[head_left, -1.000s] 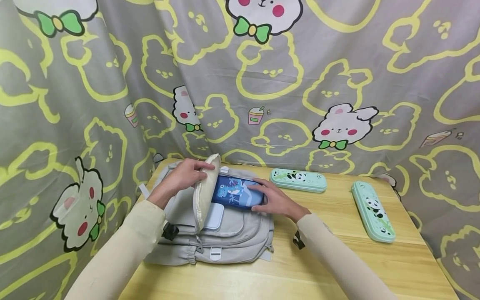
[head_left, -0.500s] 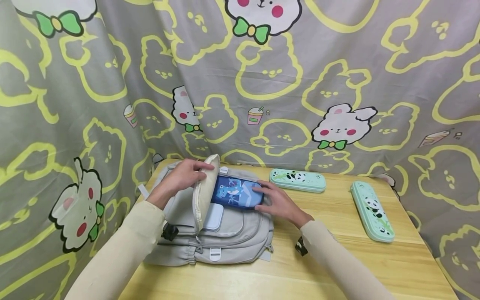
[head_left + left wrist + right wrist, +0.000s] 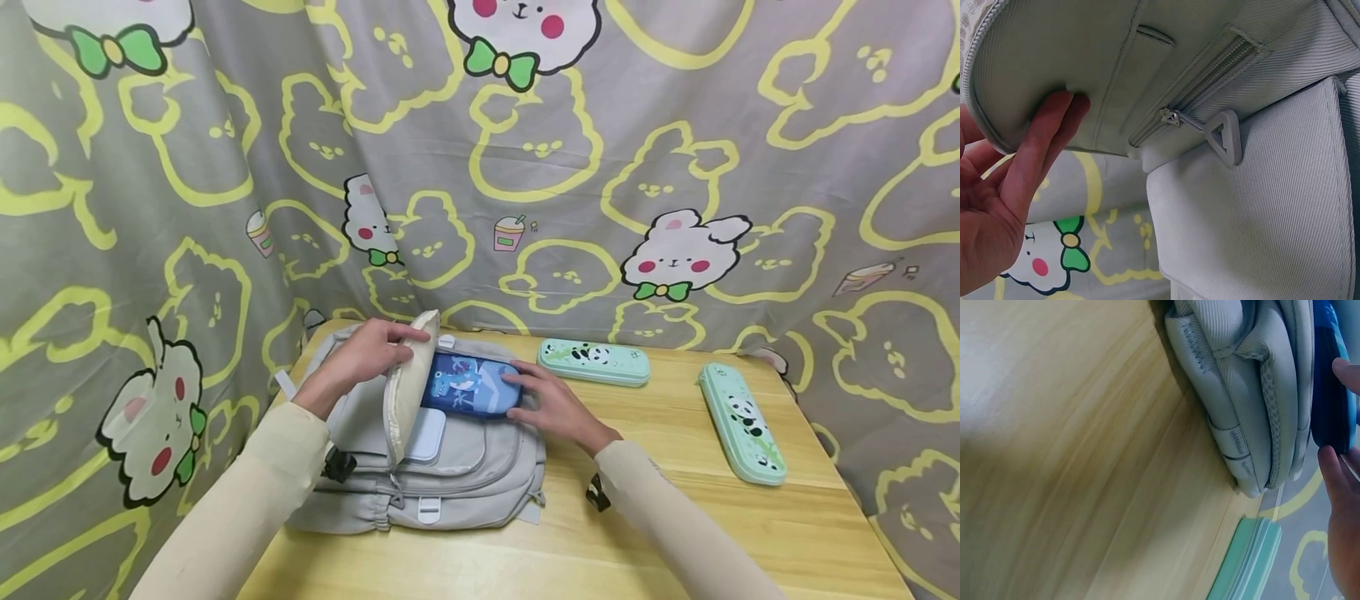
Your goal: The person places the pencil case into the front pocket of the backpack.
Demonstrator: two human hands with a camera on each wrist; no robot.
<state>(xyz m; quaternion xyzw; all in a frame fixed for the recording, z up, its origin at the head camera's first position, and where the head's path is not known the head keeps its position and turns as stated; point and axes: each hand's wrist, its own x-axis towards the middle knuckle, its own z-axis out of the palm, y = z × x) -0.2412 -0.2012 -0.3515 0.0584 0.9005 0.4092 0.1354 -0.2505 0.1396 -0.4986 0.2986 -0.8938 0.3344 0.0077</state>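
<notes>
A grey backpack (image 3: 465,508) lies on the wooden table in the head view. My left hand (image 3: 371,354) pinches the upper part of its front pocket flap (image 3: 408,396) and keeps it lifted, showing the cream lining. Between flap and bag lies a blue pencil case (image 3: 480,387) with a dinosaur print, its left end hidden behind the flap. My right hand (image 3: 558,404) holds the case's right end, thumb and fingers on opposite sides. In the right wrist view its fingertips (image 3: 1330,459) touch the blue case (image 3: 1329,406). The left wrist view shows the flap's outer side (image 3: 1104,75) with a zipper pull (image 3: 1224,137).
A mint pencil case (image 3: 594,362) with pandas lies behind and right of the backpack. Another mint panda case (image 3: 744,425) lies farther right, near the table's edge. A pale blue patch (image 3: 425,435) sits on the bag's front. A patterned curtain (image 3: 555,183) hangs behind.
My right hand's fingers have drawn back from the top of the blue pencil case to its right end. The case sits at nearly the same place; my left hand still holds the flap.
</notes>
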